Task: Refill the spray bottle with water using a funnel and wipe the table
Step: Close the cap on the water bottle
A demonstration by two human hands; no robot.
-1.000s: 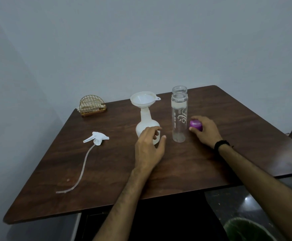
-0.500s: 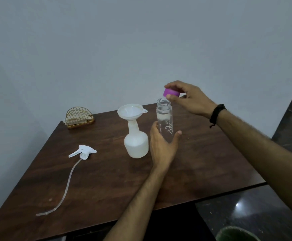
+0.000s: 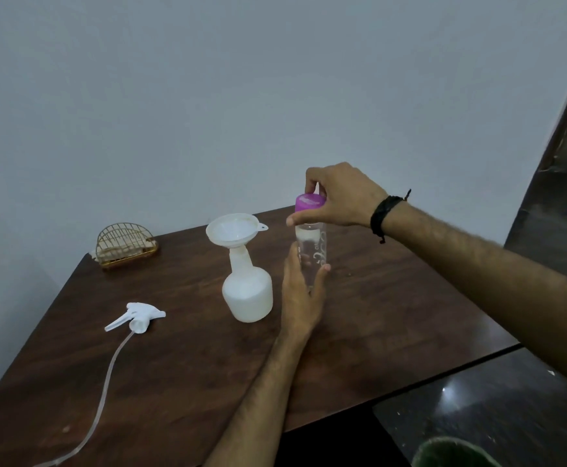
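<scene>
A white spray bottle (image 3: 248, 294) stands on the dark wooden table (image 3: 393, 315) with a white funnel (image 3: 233, 232) seated in its neck. Right of it stands a clear water bottle (image 3: 312, 251). My left hand (image 3: 304, 291) holds its lower body, thumb on one side and fingers on the other. My right hand (image 3: 339, 197) pinches the purple cap (image 3: 310, 203), which sits on the bottle's mouth. The white spray head (image 3: 139, 316) with its long tube lies on the table at the left.
A gold wire holder (image 3: 125, 244) with a folded cloth inside sits at the table's back left corner. Walls close the back and left. The table's right edge drops to a dark shiny floor, with a green round object (image 3: 450, 453) below.
My right hand lifted the purple cap from the table and brought it down onto the water bottle's mouth. My left hand left the spray bottle and took hold of the water bottle.
</scene>
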